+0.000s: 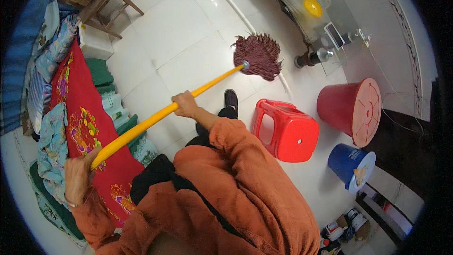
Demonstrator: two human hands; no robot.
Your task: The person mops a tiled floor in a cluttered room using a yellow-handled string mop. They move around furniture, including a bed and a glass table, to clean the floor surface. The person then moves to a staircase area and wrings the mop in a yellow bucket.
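A mop with a yellow handle (148, 122) slants from the lower left up to the right. Its dark maroon string head (257, 55) lies spread on the white tiled floor. My left hand (79, 174) is wrapped round the top end of the handle, over the edge of the red bedding. Farther down the pole, my right hand (186, 104) is closed round it as well. Both forearms are in orange sleeves. Beyond the right hand, one black shoe (230, 99) shows on the floor.
A red plastic stool (288, 132) stands right of my foot, near an upturned red bucket (351, 108) and a blue bucket (349, 165). A glass-topped table (302, 23) is at the far right. Left are a bed with red cloth (80, 113) and a wooden stool (106, 12). A white pipe (231, 2) crosses the floor.
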